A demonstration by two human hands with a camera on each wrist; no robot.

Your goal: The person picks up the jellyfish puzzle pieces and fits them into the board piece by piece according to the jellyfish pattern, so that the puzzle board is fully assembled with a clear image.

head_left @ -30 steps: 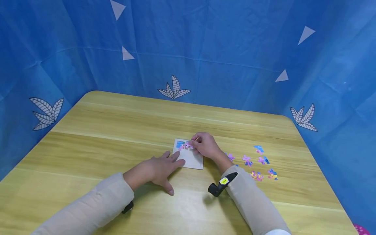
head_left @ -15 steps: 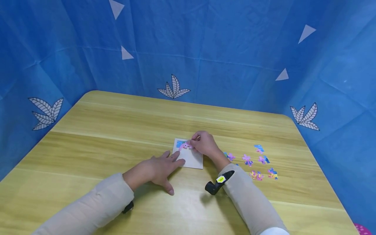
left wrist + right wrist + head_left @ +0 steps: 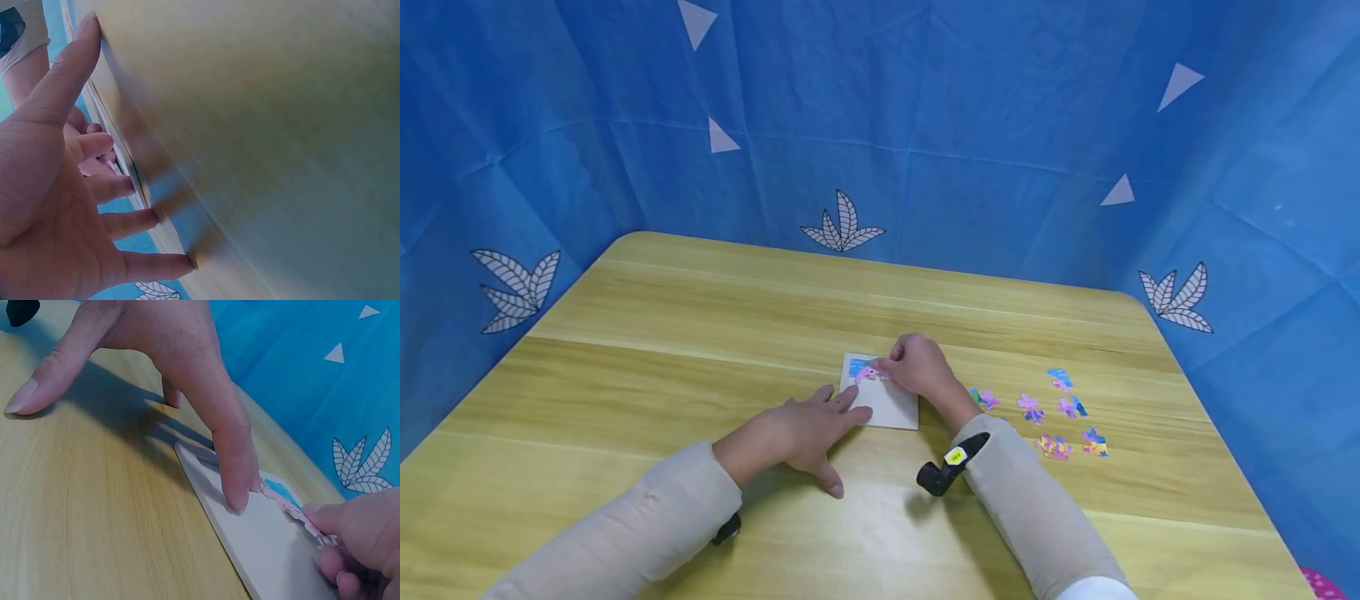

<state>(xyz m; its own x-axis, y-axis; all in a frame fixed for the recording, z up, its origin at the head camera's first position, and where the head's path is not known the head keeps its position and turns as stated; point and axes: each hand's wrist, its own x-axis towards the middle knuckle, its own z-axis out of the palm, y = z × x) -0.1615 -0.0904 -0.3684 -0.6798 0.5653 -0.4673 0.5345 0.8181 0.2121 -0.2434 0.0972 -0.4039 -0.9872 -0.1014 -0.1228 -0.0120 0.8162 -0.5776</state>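
Observation:
A small white puzzle board [image 3: 895, 412] lies on the table, with joined blue and pink puzzle pieces [image 3: 867, 375] along its far left part. My left hand [image 3: 808, 433] is spread, its fingertips resting on the board's left side and the thumb out over the table. My right hand [image 3: 922, 367] is at the board's far right, fingers curled. In the right wrist view its thumb and forefinger [image 3: 331, 557] pinch the edge of a puzzle piece [image 3: 326, 539] at the end of the pink row; most of that piece is hidden.
Several loose puzzle pieces [image 3: 1056, 447] lie scattered on the wooden table [image 3: 700, 333] right of the board. A blue patterned curtain [image 3: 880, 108] hangs behind the table. A black device [image 3: 951, 467] is strapped at the right wrist.
My right hand's thumb has shifted slightly left along the pink pieces, and the right forearm has drifted left. My left hand has stayed in place on the board.

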